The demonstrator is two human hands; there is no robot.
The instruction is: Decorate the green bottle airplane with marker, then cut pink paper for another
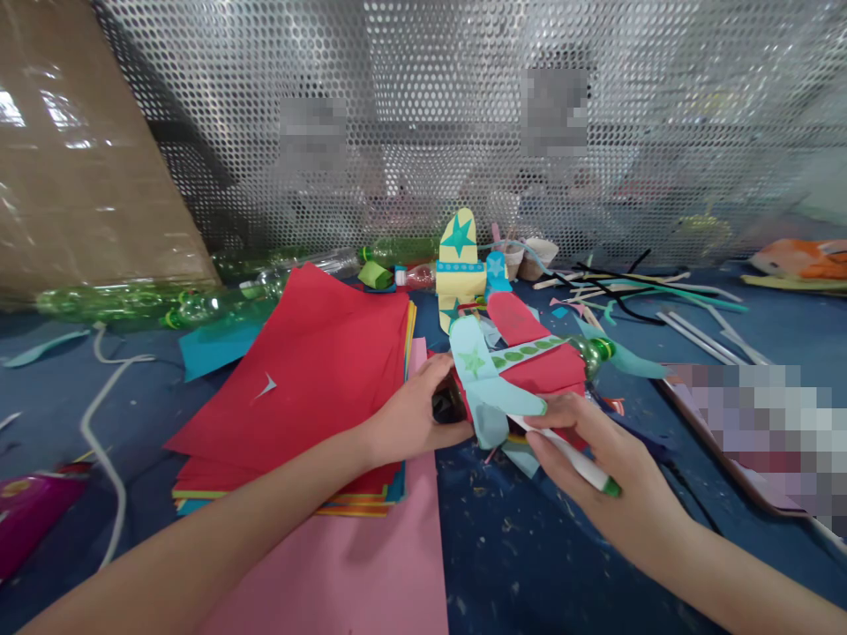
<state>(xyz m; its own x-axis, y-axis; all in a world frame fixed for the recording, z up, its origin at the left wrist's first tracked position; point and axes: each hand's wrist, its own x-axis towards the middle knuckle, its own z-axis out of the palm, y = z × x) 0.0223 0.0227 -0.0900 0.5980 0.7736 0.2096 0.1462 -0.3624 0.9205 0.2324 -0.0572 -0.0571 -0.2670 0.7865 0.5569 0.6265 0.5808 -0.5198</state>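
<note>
My left hand grips the open, dark end of a plastic-bottle toy plane wrapped in red paper. A pale blue paper wing with a green star crosses the plane, and a pale band with green dots runs around its body. The bottle's green cap points right. In my right hand is a white marker with a green end, held against the lower edge of the wing. Its other end is partly hidden by the fingers and paper.
A stack of red and coloured paper lies left, over a pink sheet. Behind stands a yellow paper plane with teal stars. Green bottles, sticks, a tablet-like flat object and a perforated metal screen surround the blue surface.
</note>
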